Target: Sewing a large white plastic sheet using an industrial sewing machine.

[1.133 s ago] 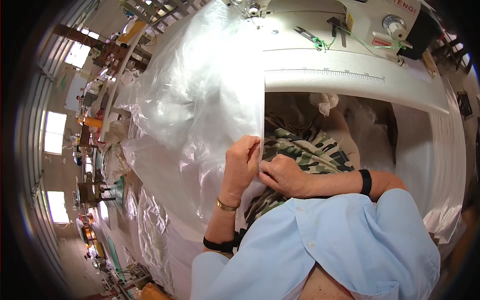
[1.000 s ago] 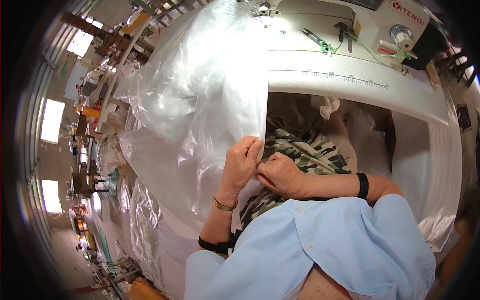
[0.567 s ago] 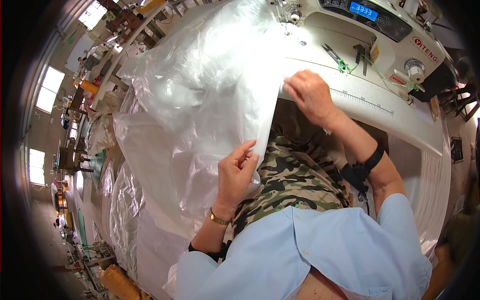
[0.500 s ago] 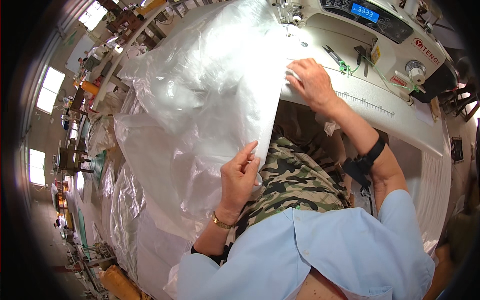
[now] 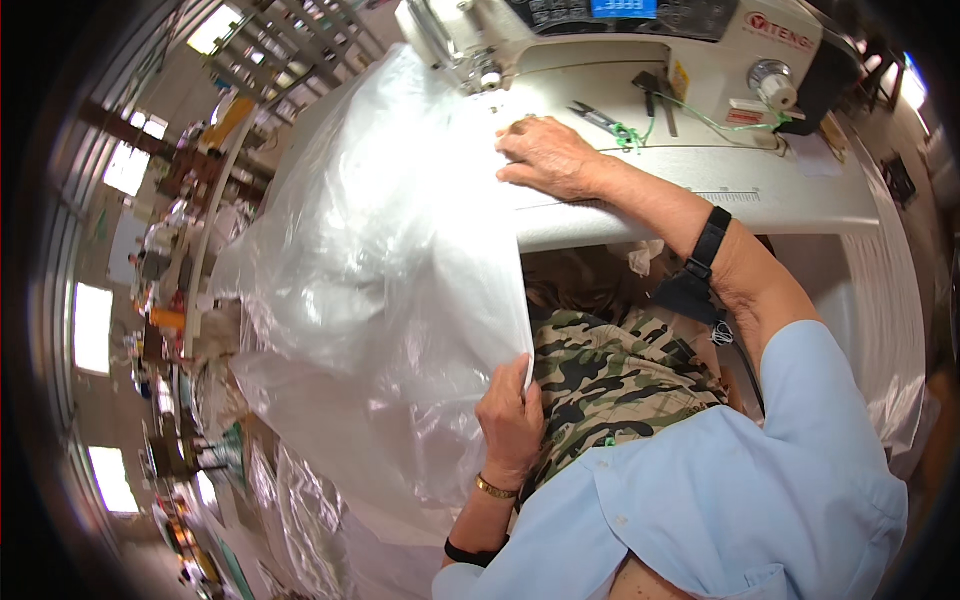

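A large sheet of translucent white plastic film (image 5: pixel 400 270) drapes over the left side of a sewing machine's bed and hangs down toward my lap. Thumb and fingers of my left hand (image 5: pixel 511 425) pinch its straight right edge near my thigh. Farther up, my right hand (image 5: pixel 548 158) rests on the bed with curled fingers on the same edge, close below the needle area. Glare washes out the film there, and the fingertips' grip is partly hidden. The white sewing machine (image 5: pixel 700 55) stands beyond my right hand.
On the bed lie thread snips (image 5: pixel 595 118) with green cord and a black-handled tool (image 5: pixel 648 95) beside a thin metal one. A printed ruler (image 5: pixel 725 196) runs along the front. More crumpled film (image 5: pixel 310 510) lies at lower left. White strands (image 5: pixel 885 300) hang at the right.
The view has shifted, so the machine sits farther left and higher. My left hand has closed its looser fingers onto the film's edge. The edge between my hands looks straighter.
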`<state>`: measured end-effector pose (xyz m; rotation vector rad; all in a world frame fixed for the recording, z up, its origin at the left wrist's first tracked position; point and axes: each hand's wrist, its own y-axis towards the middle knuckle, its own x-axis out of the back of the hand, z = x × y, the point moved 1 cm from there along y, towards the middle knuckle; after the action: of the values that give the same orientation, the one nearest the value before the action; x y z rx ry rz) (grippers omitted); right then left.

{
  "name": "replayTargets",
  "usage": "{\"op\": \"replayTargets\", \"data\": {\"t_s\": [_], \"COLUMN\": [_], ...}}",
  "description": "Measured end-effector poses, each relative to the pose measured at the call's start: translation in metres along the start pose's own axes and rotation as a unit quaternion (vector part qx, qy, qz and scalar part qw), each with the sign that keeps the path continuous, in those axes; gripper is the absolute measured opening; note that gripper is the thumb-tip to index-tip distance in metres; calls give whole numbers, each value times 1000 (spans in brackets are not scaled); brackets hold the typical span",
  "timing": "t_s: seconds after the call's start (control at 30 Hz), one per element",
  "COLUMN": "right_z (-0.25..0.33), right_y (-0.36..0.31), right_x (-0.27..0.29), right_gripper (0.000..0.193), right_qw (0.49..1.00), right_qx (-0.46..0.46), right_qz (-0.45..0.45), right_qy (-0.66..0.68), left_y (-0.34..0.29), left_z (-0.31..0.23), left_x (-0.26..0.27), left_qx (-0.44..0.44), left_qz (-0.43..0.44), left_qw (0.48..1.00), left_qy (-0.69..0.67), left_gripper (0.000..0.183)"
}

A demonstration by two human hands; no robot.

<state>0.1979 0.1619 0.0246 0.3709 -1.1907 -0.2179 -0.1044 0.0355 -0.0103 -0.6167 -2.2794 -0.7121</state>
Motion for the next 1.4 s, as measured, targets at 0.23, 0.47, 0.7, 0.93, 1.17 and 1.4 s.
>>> {"op": "replayTargets", "data": {"t_s": [0.23,0.47,0.7,0.93,1.17,1.4], "right_z": [0,-3,5,6,2,5], "right_y": [2,-1,1,-1,0,2], "right_x": [5,1,8,9,0,8], "right_gripper": [46,43,46,39,27,26], "right_qw": [998,1000,999,999,997,999], "right_qx": [-28,2,-11,-2,55,-6], "right_qz": [53,0,40,25,-59,33], "right_qy": [3,17,20,25,2,1], "left_y": [37,87,139,185,222,234], "left_z": [15,13,7,8,9,3], "left_x": [-2,-3,-5,-15,-24,-25], "left_qx": [-77,-110,-129,-108,-96,-88], "left_qz": [-9,-4,-5,-10,-23,13], "left_qw": [997,993,988,987,985,971], "left_qy": [28,50,88,118,142,221], "left_gripper": [29,24,13,7,9,8]}}
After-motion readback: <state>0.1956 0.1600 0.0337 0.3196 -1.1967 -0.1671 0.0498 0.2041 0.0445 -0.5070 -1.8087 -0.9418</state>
